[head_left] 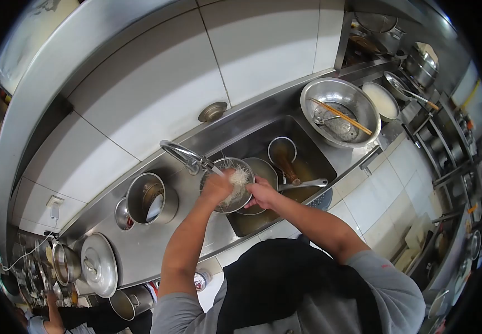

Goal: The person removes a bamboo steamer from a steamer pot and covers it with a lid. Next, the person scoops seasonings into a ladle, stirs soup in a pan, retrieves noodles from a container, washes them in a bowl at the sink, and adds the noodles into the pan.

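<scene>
Under the running faucet [188, 153], a metal bowl [225, 212] full of thin white strands [240, 178], like fine noodles or shreds, is over the left part of the sink. My left hand [217, 187] reaches into the bowl, its blurred fingers closed on a clump of the strands. Gripping the bowl's right rim is my right hand [261, 193]. Partly behind that hand, a second round metal pan [267, 170] sits in the sink, its lower part hidden. A ladle-like scoop with a wooden handle [289, 170] lies to the right.
The sink [308, 136] holds cloudy water. A wide metal basin [341, 89] with chopsticks [341, 116] stands on its right. To the left are a deep pot [170, 201] and a large lid [99, 264]. Another person's arm [54, 314] shows at lower left.
</scene>
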